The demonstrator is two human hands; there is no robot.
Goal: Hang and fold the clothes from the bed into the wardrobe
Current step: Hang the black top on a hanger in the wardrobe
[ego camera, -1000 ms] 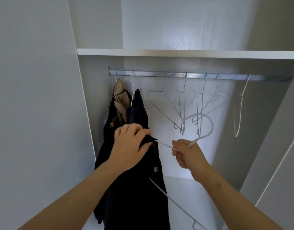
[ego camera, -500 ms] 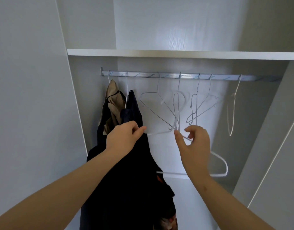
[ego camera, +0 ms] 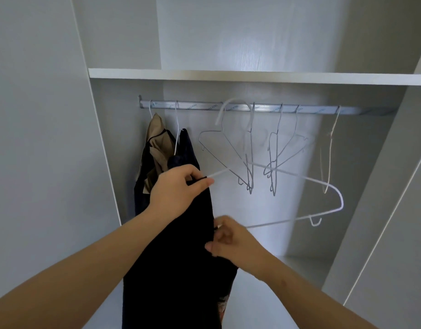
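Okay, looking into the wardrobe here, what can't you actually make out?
Head view:
White hanger: its left end is hidden under the left hand and the dark garment.
Its hook: motion-blurred in front of the rail; on or off, cannot tell.
Dark garment: bottom cut off by the frame edge.
Right hand: tips of its fingers hidden against the garment.
Print on the rail: too small to read.

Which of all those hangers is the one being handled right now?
The big white hanger tilted in front: the left hand grips one arm with the dark garment, the right hand pinches its bottom bar. The others hang untouched on the rail.
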